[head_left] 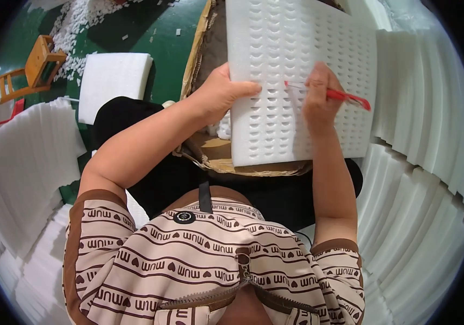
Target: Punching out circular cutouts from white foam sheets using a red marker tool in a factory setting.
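Observation:
A white foam sheet (275, 127) with rows of curved slots lies over an open cardboard box in front of me. My left hand (222, 95) grips its left edge, the thumb flat on the top face and the fingers hidden beneath. My right hand (323, 97) is closed around a slim red-handled tool (351, 98) above the middle of the sheet. The tool's looped red end sticks out to the right. Its thin front part, with a red tip, points left toward the slots. Motion blurs the right hand, so the exact kind of tool is unclear.
The cardboard box (195, 51) holds loose foam scraps. Stacks of white foam sheets rise on the right (421, 97) and left (31, 168). Another white foam block (114, 81) lies on the green floor near a small wooden chair (40, 62) and scattered foam bits (72, 32).

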A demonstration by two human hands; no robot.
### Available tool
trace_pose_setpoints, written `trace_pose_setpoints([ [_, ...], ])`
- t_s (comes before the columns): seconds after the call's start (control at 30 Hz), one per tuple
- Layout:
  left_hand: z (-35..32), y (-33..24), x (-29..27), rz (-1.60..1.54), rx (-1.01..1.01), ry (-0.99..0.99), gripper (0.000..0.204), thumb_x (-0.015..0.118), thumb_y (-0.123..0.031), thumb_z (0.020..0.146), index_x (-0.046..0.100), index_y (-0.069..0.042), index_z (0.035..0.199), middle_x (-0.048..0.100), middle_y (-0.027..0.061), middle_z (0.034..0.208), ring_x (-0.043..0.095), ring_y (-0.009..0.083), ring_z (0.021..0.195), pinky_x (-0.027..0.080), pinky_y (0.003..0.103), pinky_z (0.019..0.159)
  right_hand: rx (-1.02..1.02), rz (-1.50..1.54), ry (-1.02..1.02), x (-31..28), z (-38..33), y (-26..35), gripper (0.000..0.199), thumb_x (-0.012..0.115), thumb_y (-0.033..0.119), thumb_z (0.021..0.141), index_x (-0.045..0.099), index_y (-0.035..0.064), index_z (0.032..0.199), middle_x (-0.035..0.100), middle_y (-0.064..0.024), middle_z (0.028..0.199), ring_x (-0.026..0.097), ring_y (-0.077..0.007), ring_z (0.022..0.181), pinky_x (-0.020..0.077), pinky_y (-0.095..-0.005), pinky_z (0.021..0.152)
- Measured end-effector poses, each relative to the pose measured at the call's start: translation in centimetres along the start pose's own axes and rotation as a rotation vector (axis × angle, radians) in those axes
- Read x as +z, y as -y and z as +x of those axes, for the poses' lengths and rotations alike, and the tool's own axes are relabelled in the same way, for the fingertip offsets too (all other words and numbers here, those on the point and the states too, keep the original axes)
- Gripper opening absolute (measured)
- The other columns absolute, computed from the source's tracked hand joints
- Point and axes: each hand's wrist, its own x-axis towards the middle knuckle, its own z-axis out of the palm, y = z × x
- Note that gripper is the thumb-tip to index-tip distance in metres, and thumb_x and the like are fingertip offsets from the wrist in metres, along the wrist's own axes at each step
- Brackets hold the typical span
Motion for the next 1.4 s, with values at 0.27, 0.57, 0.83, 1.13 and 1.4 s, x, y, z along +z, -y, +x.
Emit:
trace_pose_setpoints([
  [0.27,-0.1,0.5,0.8,0.005,0.011,0.052,0.051,0.068,0.002,0.073,0.046,0.001,0.119,0.061,0.0162,0.101,0.062,0.0232,0.087,0.052,0.033,0.078,-0.211,-0.401,0.211,1.3,-0.2,-0.3,0.037,0.047,0.017,0.094,0.044,0.0043,0.060,0.039,-0.0001,0.052,0.032,-0.0105,0.048,0.0298,-0.0243,0.046],
  [0.57,0.1,0.6,1.0,0.041,0.015,0.045,0.047,0.062,0.002,0.073,0.047,0.002,0.118,0.060,0.0171,0.102,0.060,0.0230,0.089,0.051,0.033,0.079,-0.171,0.035,0.097,1.5,-0.6,-0.5,0.028,0.052,0.013,0.088,0.049,0.0066,0.061,0.045,-0.0009,0.055,0.037,-0.0143,0.048,0.0322,-0.0258,0.045],
  [0.83,0.4,0.5,-0.3,0.012,-0.048,-0.053,0.047,0.062,0.000,0.072,0.048,0.002,0.117,0.060,0.0200,0.103,0.060,0.0271,0.088,0.049,0.039,0.083,-0.045,-0.068,-0.022,-1.8,1.3,-0.6,0.029,0.052,0.015,0.088,0.047,0.0075,0.060,0.045,0.0003,0.060,0.038,-0.0109,0.055,0.0316,-0.0242,0.050],
  [1.13,0.8,-0.7,0.4,-0.066,-0.139,-0.126,0.044,0.068,-0.008,0.074,0.051,0.006,0.113,0.062,0.0203,0.097,0.063,0.0283,0.084,0.052,0.037,0.076,0.368,0.086,-0.321,-4.8,2.5,-2.5,0.036,0.048,0.023,0.094,0.047,0.0073,0.062,0.046,0.0008,0.062,0.037,-0.0088,0.056,0.0308,-0.0215,0.051],
  [1.4,0.9,0.0,-0.3,-0.014,-0.004,-0.031,0.042,0.069,-0.008,0.074,0.052,0.006,0.111,0.064,0.0190,0.093,0.064,0.0264,0.078,0.054,0.036,0.072,-0.053,-0.257,-0.115,-2.5,1.6,-3.7,0.030,0.049,0.017,0.093,0.052,0.0023,0.067,0.048,-0.0014,0.060,0.040,-0.0120,0.053,0.0358,-0.0256,0.052],
])
